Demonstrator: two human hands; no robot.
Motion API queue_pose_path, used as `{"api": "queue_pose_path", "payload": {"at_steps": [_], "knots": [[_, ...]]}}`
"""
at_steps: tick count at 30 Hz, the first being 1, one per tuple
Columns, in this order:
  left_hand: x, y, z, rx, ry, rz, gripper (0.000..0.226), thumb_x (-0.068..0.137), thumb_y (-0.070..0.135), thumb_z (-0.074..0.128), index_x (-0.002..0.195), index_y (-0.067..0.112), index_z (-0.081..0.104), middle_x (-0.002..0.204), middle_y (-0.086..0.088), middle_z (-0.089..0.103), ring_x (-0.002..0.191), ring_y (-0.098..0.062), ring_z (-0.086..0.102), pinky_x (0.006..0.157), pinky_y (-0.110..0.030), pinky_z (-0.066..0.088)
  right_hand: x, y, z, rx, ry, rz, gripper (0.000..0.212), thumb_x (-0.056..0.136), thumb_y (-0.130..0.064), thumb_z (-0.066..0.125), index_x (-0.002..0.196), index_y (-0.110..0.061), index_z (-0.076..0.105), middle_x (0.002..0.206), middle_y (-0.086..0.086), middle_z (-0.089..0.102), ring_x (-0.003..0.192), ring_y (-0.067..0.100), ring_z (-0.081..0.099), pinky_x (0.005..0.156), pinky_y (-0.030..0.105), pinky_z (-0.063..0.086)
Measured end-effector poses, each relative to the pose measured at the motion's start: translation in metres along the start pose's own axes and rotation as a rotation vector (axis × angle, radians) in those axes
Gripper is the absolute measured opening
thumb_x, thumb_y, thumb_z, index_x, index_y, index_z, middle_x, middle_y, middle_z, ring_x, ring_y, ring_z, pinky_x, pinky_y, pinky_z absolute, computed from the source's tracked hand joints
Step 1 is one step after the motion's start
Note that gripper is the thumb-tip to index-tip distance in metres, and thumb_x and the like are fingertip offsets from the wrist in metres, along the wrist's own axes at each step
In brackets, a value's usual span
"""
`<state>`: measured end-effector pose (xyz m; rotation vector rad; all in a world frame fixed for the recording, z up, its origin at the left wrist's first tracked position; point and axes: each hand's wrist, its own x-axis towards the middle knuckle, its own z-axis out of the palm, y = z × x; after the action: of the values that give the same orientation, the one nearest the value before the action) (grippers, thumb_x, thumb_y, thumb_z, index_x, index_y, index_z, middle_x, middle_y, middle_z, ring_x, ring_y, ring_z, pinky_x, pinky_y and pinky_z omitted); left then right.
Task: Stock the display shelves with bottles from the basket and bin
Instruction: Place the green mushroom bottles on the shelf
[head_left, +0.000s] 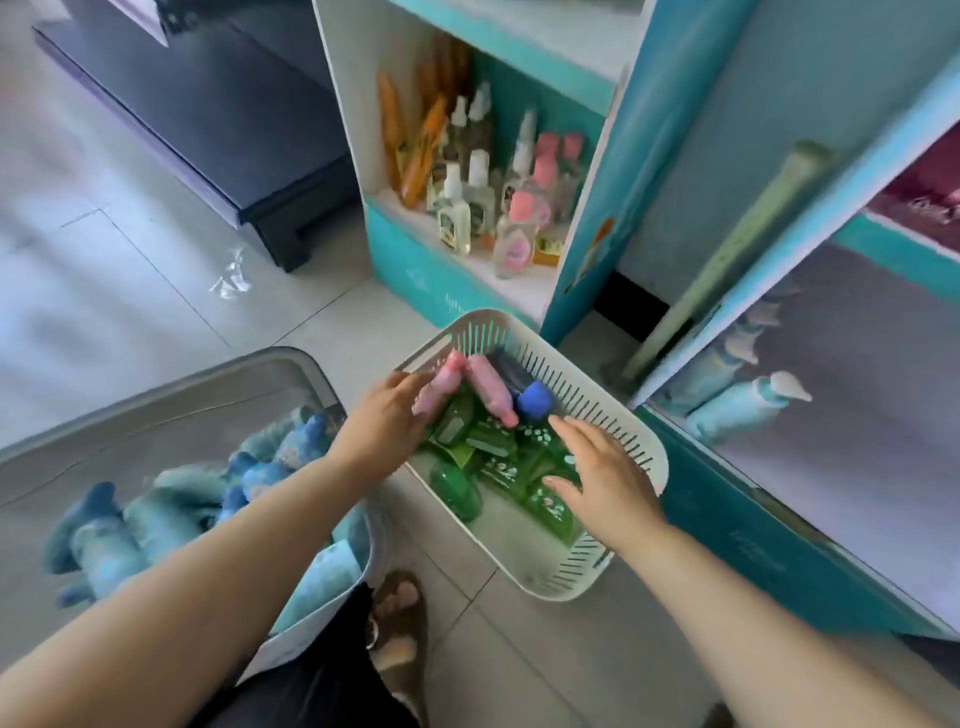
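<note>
Looks about midway. Already stocked on the lower shelf (524, 293) of the teal unit: orange tubes (410, 150), clear spray bottles (470, 176) and pink-capped bottles (524, 218), with room left along the front. Yet to shelve: in the white basket (618, 421) on the floor, a heap of green bottles (493, 452), a second pink bottle (491, 389) and a dark bottle with a blue cap (534, 401); in the grey bin (171, 384) to the left, a pile of blue bottles (150, 509). Left hand (387, 428) curled round a pink bottle (441, 387) at the basket's far end, not yet lifted out. Right hand (605, 470) flat, fingers spread over the green bottles; touching or not, cannot tell. Nearby: pale blue bottles (748, 410) on another shelf unit to the right, a dark low cabinet (218, 119), a scrap of clear plastic (231, 280) on the tiles, a sandalled foot (400, 613) near the basket. In the way, probably only the basket's slotted wall and the low shelf opening.
</note>
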<state>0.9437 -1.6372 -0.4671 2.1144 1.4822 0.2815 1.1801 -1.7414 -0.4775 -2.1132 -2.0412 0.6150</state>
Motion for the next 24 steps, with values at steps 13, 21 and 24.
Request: {"api": "queue_pose_path", "payload": {"at_steps": [13, 21, 24], "knots": [[0.017, -0.05, 0.039, -0.153, 0.113, -0.049, 0.044, 0.088, 0.011, 0.058, 0.132, 0.017, 0.053, 0.127, -0.005, 0.056, 0.11, -0.018, 0.055, 0.085, -0.014, 0.031, 0.088, -0.024, 0.165, 0.099, -0.502, -0.06, 0.072, 0.087, -0.034, 0.061, 0.146, -0.037, 0.021, 0.138, 0.005, 0.042, 0.116, 0.028, 0.053, 0.097, 0.039, 0.045], [0.025, -0.046, 0.051, -0.224, -0.165, 0.022, 0.068, 0.082, 0.017, 0.07, 0.143, 0.02, 0.038, 0.135, -0.002, 0.052, 0.123, -0.016, 0.05, 0.103, -0.024, 0.038, 0.094, -0.002, 0.091, 0.775, -0.291, 0.119, 0.063, 0.071, -0.014, 0.076, 0.122, -0.037, 0.048, 0.119, -0.001, 0.061, 0.104, 0.013, 0.063, 0.094, 0.035, 0.051], [0.031, -0.029, 0.057, -0.294, -0.417, 0.024, 0.084, 0.074, 0.024, 0.078, 0.145, 0.021, 0.032, 0.131, 0.008, 0.05, 0.122, -0.011, 0.048, 0.102, -0.022, 0.038, 0.088, 0.0, 0.039, 1.064, -0.323, 0.043, 0.056, 0.075, -0.002, 0.074, 0.118, -0.029, 0.051, 0.117, 0.008, 0.063, 0.098, 0.014, 0.066, 0.081, 0.029, 0.054]]}}
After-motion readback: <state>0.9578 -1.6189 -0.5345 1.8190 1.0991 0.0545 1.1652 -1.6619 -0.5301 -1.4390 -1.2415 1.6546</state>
